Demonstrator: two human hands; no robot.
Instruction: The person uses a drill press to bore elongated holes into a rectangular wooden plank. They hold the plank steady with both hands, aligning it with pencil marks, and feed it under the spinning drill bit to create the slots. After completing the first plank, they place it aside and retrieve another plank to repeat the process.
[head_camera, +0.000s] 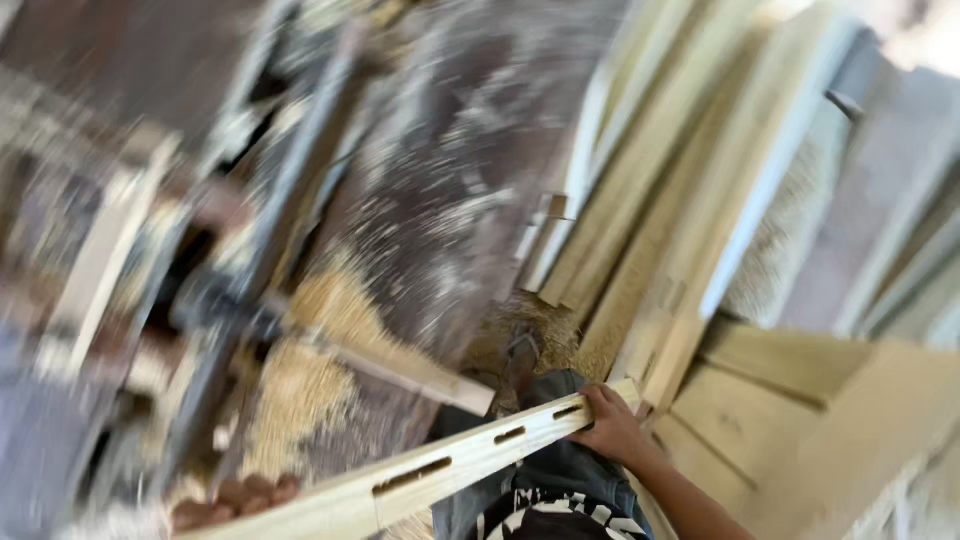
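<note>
A long pale wooden board (430, 470) with several narrow slots cut in it runs across the bottom of the head view. My right hand (610, 425) grips its right end. My left hand (230, 500) wraps its fingers around the board at the lower left, partly cut off by the frame edge. The whole view is blurred by head motion.
A dark woodworking machine table (430, 210) strewn with sawdust fills the middle. Long pale planks (660, 180) lean at the right. Stacked wooden blocks (790, 400) sit at the lower right. My dark trousers (550, 470) and a shoe (522, 352) show below.
</note>
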